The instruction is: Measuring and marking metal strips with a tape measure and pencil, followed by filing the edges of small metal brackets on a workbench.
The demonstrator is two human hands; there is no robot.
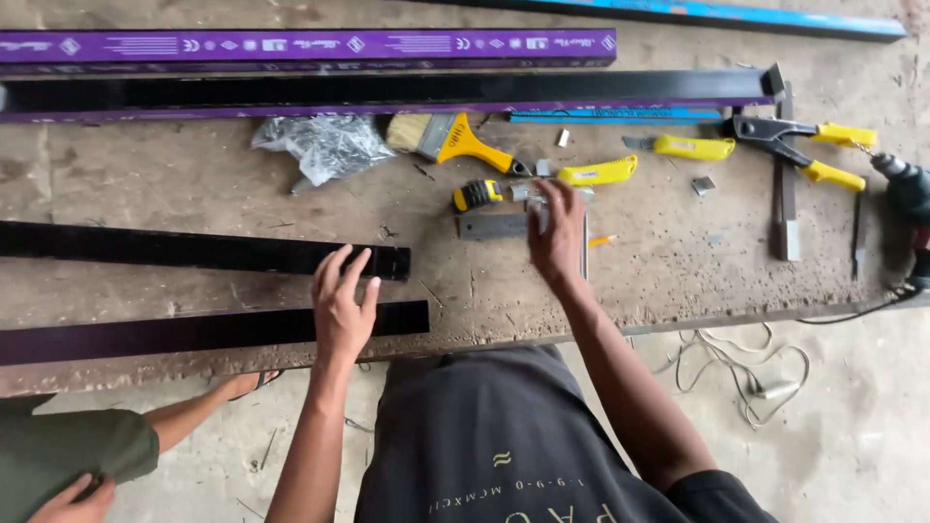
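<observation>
Left hand [342,308] flat, fingers loose, on smooth black bar [208,331]; right hand [555,232] pinching small metal piece [539,205].

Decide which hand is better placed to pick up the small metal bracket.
Right. The right hand already lies over the small metal bracket; the left hand rests by the black bar ends.

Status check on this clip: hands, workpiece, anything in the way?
Left hand flat on near black bar. Right hand picking at small metal pieces. Paintbrush, knives, riveter close by.
</observation>
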